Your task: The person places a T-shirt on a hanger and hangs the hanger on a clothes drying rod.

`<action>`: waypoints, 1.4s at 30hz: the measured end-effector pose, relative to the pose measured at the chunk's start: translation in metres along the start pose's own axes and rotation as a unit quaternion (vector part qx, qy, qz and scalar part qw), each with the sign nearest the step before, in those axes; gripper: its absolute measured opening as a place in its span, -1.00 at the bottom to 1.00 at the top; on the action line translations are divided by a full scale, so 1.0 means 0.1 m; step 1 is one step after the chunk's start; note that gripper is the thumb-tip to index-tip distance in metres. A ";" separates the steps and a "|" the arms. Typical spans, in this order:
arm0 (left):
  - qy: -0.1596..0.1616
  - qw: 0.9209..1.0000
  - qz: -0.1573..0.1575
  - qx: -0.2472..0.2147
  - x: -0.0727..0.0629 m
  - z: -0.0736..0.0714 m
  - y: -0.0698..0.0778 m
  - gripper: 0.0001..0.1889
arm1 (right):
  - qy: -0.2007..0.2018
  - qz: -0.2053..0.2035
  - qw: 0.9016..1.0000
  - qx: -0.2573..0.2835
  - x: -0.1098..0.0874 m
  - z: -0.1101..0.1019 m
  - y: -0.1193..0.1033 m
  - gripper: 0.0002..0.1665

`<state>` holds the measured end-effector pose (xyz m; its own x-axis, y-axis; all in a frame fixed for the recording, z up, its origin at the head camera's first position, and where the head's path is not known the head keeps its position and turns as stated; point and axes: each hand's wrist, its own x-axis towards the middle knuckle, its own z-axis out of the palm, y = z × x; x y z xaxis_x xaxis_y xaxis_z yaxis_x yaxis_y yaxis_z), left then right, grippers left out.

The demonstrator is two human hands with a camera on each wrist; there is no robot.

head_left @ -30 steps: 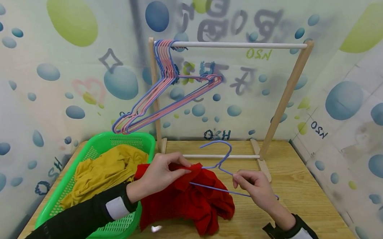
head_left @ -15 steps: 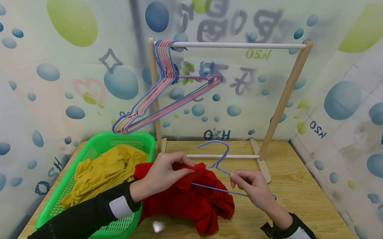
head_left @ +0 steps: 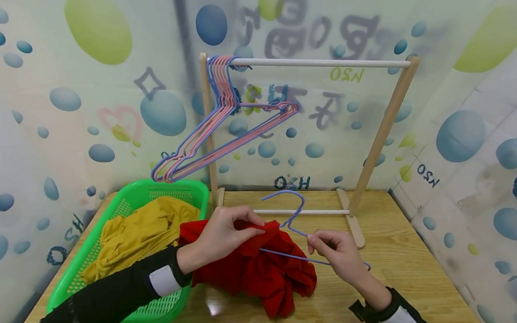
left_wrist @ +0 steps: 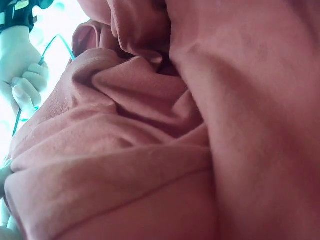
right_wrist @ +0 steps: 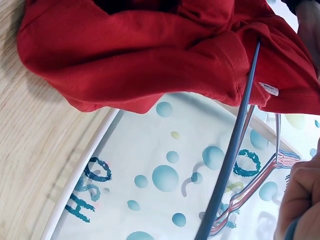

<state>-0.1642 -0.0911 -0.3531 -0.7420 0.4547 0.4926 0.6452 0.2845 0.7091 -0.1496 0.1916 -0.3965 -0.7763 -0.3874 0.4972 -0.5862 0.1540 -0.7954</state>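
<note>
1. While the left hand (head_left: 226, 233) pinches an edge of the red garment (head_left: 270, 274) between thumb and fingers, the right hand (head_left: 337, 253) pinches a blue hanger (head_left: 297, 213) by its shoulder, the hook standing free.
2. The garment hangs bunched from the left hand onto the table (head_left: 414, 282), covering the hanger's left end; a small white label (right_wrist: 269, 88) shows on it from the right wrist.
3. At the left, a green basket (head_left: 180, 191) holds yellow cloth (head_left: 147, 233). The black left sleeve (head_left: 120, 283) crosses it, blocking part of its near side. Whether the garment touches its rim cannot be told.
4. Beyond the hands stands a rack (head_left: 325, 63) with wooden posts; the left hand hides part of its low rail (head_left: 304, 212).
5. Pink and blue hangers (head_left: 223, 84) crowd the top bar's left end.
6. Farthest back is a wall (head_left: 113, 85) printed with bubbles.
</note>
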 end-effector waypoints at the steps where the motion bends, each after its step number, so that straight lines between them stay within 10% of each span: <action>1: -0.001 1.000 0.002 0.003 0.00 0.00 0.00 -0.88 | 0.001 0.000 1.000 -0.002 0.00 0.00 0.00 -0.66; 23: 0.019 0.990 0.060 0.124 0.04 -0.11 -0.01 -0.89 | -0.035 0.035 0.997 -0.054 -0.01 0.01 -0.04 -0.83; 31: 0.047 0.988 0.065 0.133 0.05 -0.18 -0.02 -0.88 | 0.055 0.005 0.949 -0.311 -0.10 -0.05 0.09 -0.89; 42: 0.097 0.984 0.063 0.134 0.06 -0.23 -0.05 -0.90 | 0.157 0.092 0.951 -0.249 -0.30 -0.29 0.36 -0.28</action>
<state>-0.1766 -0.1088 -0.3422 -0.6574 0.3376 0.6737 0.7396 0.4603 0.4911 -0.1535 0.2350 -0.4301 -0.8616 -0.0332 0.5065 -0.4094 0.6356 -0.6546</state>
